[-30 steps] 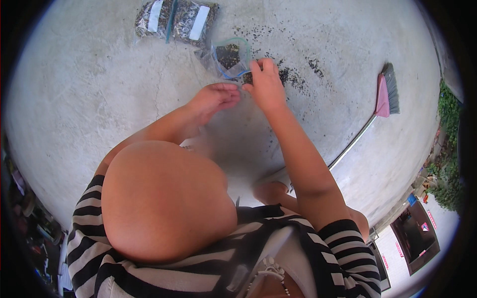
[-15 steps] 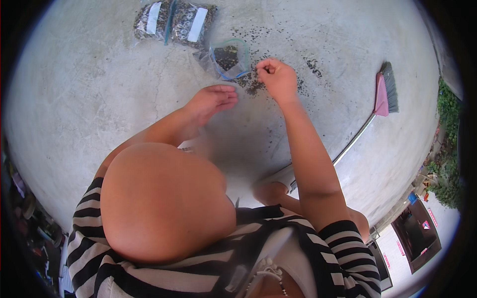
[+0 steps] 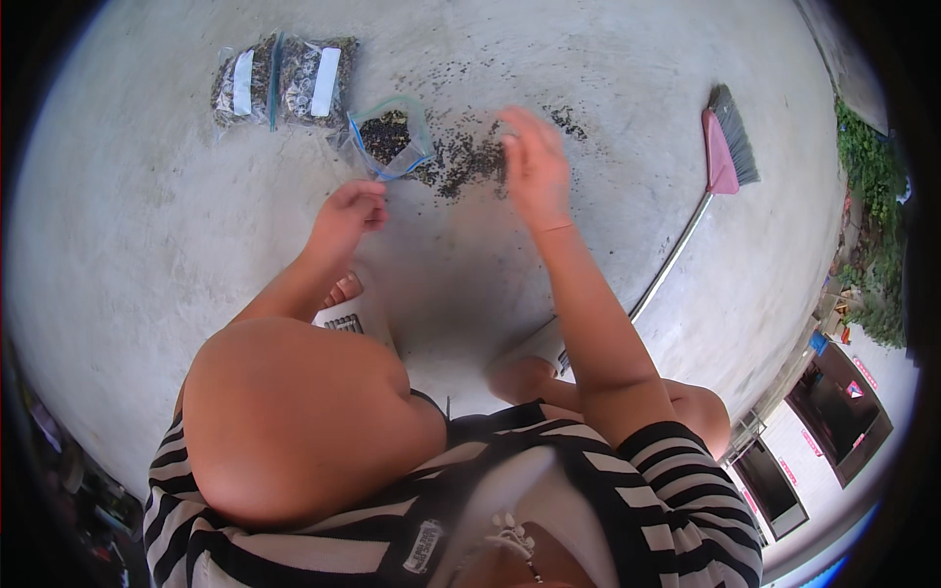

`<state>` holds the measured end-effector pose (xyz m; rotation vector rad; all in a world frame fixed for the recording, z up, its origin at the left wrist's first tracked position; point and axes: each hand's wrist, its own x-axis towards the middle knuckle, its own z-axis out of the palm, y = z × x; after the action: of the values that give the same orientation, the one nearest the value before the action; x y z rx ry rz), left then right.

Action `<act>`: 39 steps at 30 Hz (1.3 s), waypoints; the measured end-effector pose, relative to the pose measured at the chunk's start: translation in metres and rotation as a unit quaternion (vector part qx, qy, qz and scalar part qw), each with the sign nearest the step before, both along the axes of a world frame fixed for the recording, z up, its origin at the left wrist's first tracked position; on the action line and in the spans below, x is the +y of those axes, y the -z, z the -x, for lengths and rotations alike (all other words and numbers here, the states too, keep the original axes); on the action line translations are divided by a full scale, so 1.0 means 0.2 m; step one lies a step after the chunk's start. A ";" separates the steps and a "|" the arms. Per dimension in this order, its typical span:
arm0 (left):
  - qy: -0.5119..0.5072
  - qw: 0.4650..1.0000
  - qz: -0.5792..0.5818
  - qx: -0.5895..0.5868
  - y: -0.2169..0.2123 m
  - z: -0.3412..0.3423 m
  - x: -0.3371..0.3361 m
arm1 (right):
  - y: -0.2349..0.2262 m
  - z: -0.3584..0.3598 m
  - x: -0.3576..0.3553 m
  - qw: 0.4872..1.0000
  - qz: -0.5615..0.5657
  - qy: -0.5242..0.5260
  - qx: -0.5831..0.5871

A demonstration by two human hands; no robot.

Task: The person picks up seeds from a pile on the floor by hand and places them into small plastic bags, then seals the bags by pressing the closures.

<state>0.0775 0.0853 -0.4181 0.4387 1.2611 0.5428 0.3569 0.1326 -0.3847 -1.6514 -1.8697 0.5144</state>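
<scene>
Dark small seeds (image 3: 470, 167) lie scattered in a loose patch on the concrete floor. At the patch's left edge an open clear zip bag (image 3: 417, 147) with a blue-green rim holds more of them, its mouth spread wide. My left hand (image 3: 351, 214) is just below the bag's near rim, fingers curled inward with the fingertips close to that rim; whether they grip it is hard to see. Over the right part of the patch, my right hand (image 3: 537, 174) has its fingers stretched out and apart, slightly smeared by motion. Nothing shows in it.
Two filled clear bags (image 3: 314, 83) with white labels lie at the far left, beside the open bag. A broom (image 3: 723, 157) with a pink head and metal handle lies to the right. My knee (image 3: 304, 416) and sandalled foot (image 3: 343, 318) are close below my left hand.
The view has shifted, so floor things appear farther left. My left hand has curled its fingers near the bag's rim. My right hand has gone from pinched to spread.
</scene>
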 end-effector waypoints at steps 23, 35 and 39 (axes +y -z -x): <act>0.171 0.886 -0.310 0.300 -0.33 0.18 0.35 | 0.39 0.32 -0.19 0.975 -0.011 -0.185 -0.124; 0.096 0.944 -0.161 0.270 -0.50 0.40 0.14 | 0.33 0.08 -0.32 0.966 0.049 -0.171 -0.190; 0.077 0.963 -0.133 0.222 -0.46 0.42 0.13 | 0.35 0.30 -0.26 0.956 0.052 -0.225 -0.180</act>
<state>-0.0061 0.1121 -0.3256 0.9147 1.5701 0.4974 0.2971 0.0797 -0.4552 -1.4506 -2.5554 0.5270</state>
